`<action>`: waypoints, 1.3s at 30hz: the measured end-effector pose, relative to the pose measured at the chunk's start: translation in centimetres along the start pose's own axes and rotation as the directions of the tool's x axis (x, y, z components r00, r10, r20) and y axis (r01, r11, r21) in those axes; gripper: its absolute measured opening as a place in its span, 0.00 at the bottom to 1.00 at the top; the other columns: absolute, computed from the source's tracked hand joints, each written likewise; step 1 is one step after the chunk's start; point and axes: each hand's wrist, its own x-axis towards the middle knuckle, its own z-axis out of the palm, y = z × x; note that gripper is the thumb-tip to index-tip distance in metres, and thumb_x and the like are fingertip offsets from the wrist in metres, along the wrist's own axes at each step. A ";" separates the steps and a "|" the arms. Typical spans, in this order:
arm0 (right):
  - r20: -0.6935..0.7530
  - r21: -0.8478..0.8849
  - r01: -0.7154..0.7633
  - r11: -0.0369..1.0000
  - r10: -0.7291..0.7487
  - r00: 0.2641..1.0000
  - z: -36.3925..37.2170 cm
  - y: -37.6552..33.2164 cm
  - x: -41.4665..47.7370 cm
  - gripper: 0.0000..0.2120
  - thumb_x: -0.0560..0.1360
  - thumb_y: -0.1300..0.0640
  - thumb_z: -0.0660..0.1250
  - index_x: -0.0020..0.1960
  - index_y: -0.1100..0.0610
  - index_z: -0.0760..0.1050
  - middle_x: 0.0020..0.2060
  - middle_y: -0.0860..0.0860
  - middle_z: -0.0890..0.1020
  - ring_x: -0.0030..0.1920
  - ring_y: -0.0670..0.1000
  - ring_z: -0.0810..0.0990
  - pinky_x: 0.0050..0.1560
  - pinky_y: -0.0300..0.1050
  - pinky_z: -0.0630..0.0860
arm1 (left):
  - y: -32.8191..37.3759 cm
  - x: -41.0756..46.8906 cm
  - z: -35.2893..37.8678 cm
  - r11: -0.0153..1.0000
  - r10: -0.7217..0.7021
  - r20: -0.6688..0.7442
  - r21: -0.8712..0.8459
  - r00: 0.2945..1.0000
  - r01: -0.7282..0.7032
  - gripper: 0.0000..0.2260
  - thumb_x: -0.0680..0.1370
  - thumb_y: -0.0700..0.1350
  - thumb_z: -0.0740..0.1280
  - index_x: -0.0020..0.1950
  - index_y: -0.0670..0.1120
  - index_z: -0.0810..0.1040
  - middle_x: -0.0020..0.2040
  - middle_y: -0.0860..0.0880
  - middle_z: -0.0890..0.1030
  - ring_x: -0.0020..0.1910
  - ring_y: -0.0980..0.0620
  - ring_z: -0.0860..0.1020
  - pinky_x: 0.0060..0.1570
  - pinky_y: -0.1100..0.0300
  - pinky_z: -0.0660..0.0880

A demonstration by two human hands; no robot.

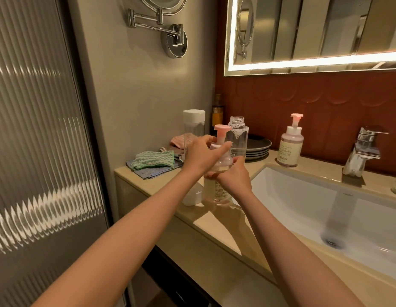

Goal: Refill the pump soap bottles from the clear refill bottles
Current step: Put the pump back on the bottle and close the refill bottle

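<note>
Pump bottle (217, 189) stands on the counter (217, 222); left hand (200, 155) pinches its pump collar, right hand (234, 178) grips its body.

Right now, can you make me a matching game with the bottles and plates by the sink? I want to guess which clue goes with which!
Things:
1. near pump bottle
2. clear refill bottle
3. far pump bottle
4. plates

Clues:
A. stacked in a pile
B. gripped by the left hand and the right hand
C. standing alone, nearest the tap
D. open on top, no lid

Pairs: 1-B, 2-D, 3-C, 4-A.
</note>
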 end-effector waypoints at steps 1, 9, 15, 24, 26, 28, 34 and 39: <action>0.006 -0.008 -0.006 1.000 0.006 1.000 0.0 0.0 0.0 0.36 0.63 0.49 0.78 0.62 0.53 0.60 0.59 0.52 0.75 0.59 0.56 0.74 0.54 0.52 0.75 | 0.2 -0.1 0.1 1.000 -0.021 -0.008 -0.015 1.000 0.021 0.21 0.72 0.55 0.70 0.57 0.42 0.78 0.51 0.49 0.79 0.47 0.55 0.75 0.46 0.61 0.71; 0.006 -0.014 -0.011 1.000 0.011 1.000 0.1 0.1 0.2 0.36 0.62 0.48 0.78 0.61 0.52 0.60 0.57 0.51 0.75 0.57 0.55 0.75 0.54 0.52 0.76 | 0.8 1.2 -0.9 0.965 -0.199 0.139 -0.143 0.970 0.218 0.16 0.70 0.46 0.73 0.56 0.42 0.79 0.54 0.47 0.80 0.50 0.51 0.75 0.45 0.60 0.69; -0.004 0.002 -0.036 0.999 0.036 0.999 0.2 0.0 0.2 0.36 0.62 0.49 0.78 0.60 0.52 0.59 0.58 0.52 0.74 0.58 0.55 0.75 0.55 0.54 0.74 | 1.7 1.6 -0.9 0.963 -0.228 0.165 -0.106 0.959 0.248 0.06 0.75 0.41 0.65 0.47 0.41 0.81 0.43 0.48 0.77 0.47 0.50 0.71 0.39 0.63 0.67; 0.025 -0.008 -0.047 0.999 0.047 0.999 0.1 -0.2 0.1 0.37 0.63 0.49 0.78 0.62 0.53 0.59 0.58 0.52 0.74 0.58 0.56 0.74 0.57 0.56 0.75 | 1.3 2.0 -0.6 0.951 -0.224 0.290 -0.144 0.931 0.274 0.18 0.75 0.44 0.66 0.65 0.43 0.74 0.61 0.46 0.75 0.58 0.48 0.71 0.50 0.57 0.66; 0.026 -0.015 -0.053 0.998 0.053 0.998 0.1 -0.2 0.2 0.37 0.63 0.49 0.78 0.62 0.53 0.58 0.58 0.52 0.74 0.58 0.56 0.74 0.58 0.58 0.73 | 1.2 1.9 -0.3 0.961 -0.179 0.273 -0.159 0.945 0.228 0.20 0.76 0.46 0.64 0.67 0.45 0.70 0.61 0.46 0.72 0.59 0.49 0.70 0.51 0.56 0.66; 0.019 -0.017 -0.055 0.998 0.055 0.998 0.1 -0.3 0.2 0.37 0.63 0.49 0.78 0.62 0.52 0.58 0.57 0.52 0.74 0.59 0.57 0.74 0.59 0.60 0.73 | 1.1 1.7 0.2 0.973 -0.163 0.148 -0.139 0.976 0.183 0.23 0.75 0.53 0.67 0.66 0.45 0.69 0.61 0.48 0.72 0.57 0.51 0.70 0.50 0.57 0.67; 0.016 -0.028 -0.050 0.998 0.050 0.999 0.1 -0.2 0.1 0.37 0.62 0.48 0.78 0.62 0.53 0.59 0.57 0.51 0.74 0.58 0.56 0.74 0.57 0.59 0.74 | 1.1 1.5 -0.5 0.981 -0.121 0.094 -0.144 0.988 0.134 0.20 0.73 0.43 0.71 0.64 0.44 0.74 0.53 0.47 0.78 0.49 0.53 0.73 0.47 0.61 0.69; 0.013 -0.027 -0.054 0.998 0.055 0.998 0.0 -0.4 0.0 0.36 0.62 0.48 0.78 0.61 0.53 0.59 0.57 0.51 0.75 0.58 0.55 0.75 0.57 0.58 0.74 | 1.5 1.8 -0.5 0.949 -0.197 0.116 -0.226 0.973 0.219 0.23 0.74 0.34 0.63 0.68 0.45 0.65 0.57 0.45 0.74 0.55 0.49 0.73 0.48 0.59 0.68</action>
